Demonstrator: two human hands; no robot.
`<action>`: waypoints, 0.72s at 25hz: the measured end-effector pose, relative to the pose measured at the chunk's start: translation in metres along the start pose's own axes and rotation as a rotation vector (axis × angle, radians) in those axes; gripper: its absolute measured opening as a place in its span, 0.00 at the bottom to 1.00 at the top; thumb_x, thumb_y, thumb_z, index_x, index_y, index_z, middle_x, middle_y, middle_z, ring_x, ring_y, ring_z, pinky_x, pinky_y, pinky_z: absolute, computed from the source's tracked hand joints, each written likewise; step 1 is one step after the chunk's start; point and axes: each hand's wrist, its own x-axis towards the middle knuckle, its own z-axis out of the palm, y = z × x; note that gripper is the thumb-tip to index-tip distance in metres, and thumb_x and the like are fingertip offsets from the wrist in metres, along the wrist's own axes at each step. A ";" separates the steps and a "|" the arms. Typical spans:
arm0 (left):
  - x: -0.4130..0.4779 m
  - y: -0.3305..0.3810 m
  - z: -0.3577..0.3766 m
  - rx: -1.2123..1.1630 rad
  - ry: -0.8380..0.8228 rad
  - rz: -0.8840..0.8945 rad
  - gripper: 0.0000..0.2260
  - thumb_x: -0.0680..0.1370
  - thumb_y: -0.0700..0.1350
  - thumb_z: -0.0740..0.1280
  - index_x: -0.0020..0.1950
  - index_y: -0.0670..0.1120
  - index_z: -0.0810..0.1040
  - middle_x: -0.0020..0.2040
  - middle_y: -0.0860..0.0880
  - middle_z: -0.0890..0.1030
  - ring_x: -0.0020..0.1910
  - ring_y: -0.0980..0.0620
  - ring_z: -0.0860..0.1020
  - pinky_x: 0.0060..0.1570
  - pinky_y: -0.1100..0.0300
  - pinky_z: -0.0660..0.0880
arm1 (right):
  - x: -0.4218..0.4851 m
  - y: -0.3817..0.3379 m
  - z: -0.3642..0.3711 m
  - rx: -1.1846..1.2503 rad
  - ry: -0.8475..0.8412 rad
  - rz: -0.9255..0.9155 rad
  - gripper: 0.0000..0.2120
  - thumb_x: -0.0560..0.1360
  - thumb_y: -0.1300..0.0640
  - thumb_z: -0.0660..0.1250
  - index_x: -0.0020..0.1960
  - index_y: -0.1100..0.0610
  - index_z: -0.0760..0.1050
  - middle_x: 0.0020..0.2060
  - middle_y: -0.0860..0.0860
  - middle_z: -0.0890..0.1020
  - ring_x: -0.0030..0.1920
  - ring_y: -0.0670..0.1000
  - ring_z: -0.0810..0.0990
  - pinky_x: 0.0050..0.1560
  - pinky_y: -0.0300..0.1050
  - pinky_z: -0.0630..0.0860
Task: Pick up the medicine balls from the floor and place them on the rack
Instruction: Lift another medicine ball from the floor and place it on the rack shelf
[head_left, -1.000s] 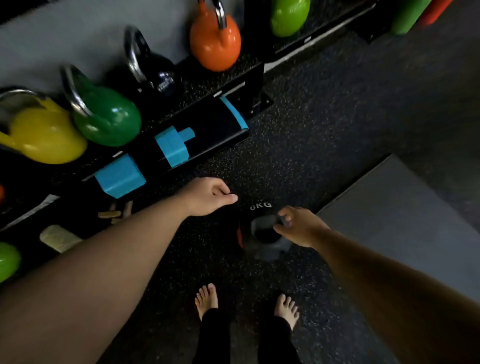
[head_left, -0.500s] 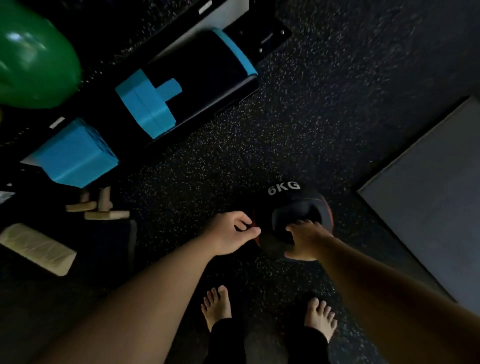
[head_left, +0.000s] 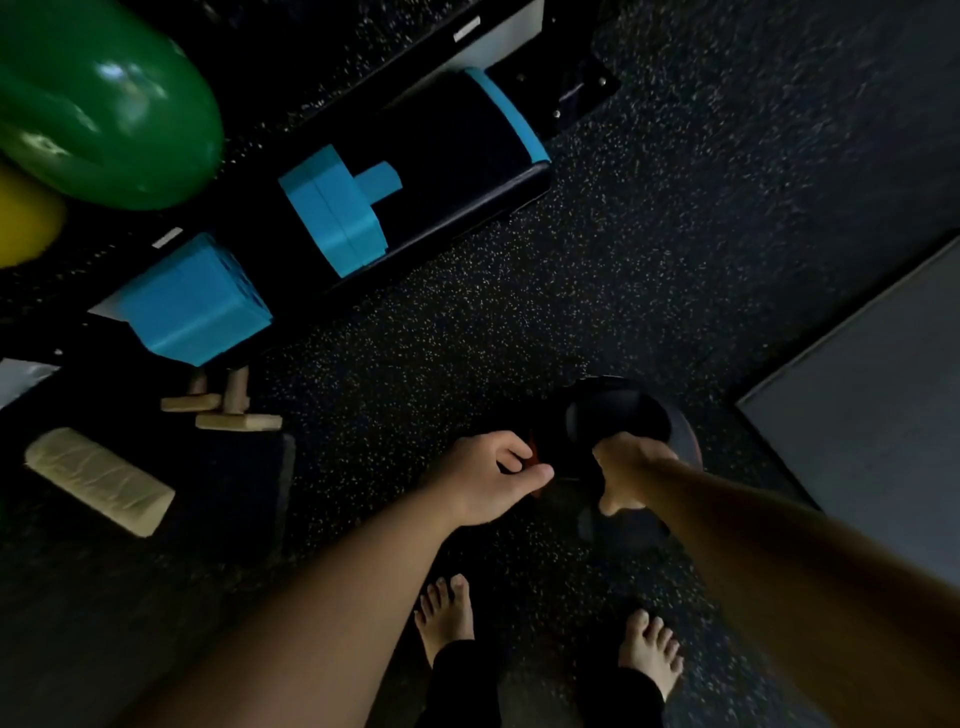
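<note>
Here both hands, left hand and right hand, grasp the medicine ball.

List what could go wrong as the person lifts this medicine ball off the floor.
1. The right hand grips the dark medicine ball at its near edge, while the left hand looks curled beside it, so the ball may slip.
2. The bare feet stand just below it; a dropped ball could land on the toes.
</note>
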 end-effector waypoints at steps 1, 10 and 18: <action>-0.008 0.003 -0.004 -0.020 0.015 0.003 0.22 0.76 0.65 0.72 0.65 0.55 0.82 0.61 0.56 0.84 0.59 0.54 0.82 0.65 0.51 0.79 | -0.015 -0.002 -0.014 -0.009 -0.016 -0.003 0.34 0.70 0.46 0.78 0.72 0.56 0.73 0.66 0.55 0.79 0.63 0.57 0.80 0.57 0.49 0.80; -0.118 0.040 -0.073 -0.474 0.266 -0.092 0.30 0.80 0.67 0.66 0.77 0.53 0.74 0.75 0.48 0.78 0.71 0.46 0.76 0.63 0.54 0.70 | -0.232 -0.041 -0.123 -0.234 0.075 -0.157 0.34 0.72 0.46 0.76 0.73 0.56 0.70 0.65 0.54 0.78 0.64 0.57 0.79 0.58 0.49 0.79; -0.288 0.112 -0.177 -1.235 0.261 -0.219 0.42 0.76 0.77 0.57 0.84 0.55 0.64 0.83 0.44 0.68 0.78 0.33 0.70 0.66 0.30 0.70 | -0.490 -0.125 -0.300 -0.516 0.486 -0.357 0.23 0.70 0.47 0.75 0.62 0.52 0.75 0.54 0.50 0.80 0.53 0.54 0.81 0.45 0.47 0.76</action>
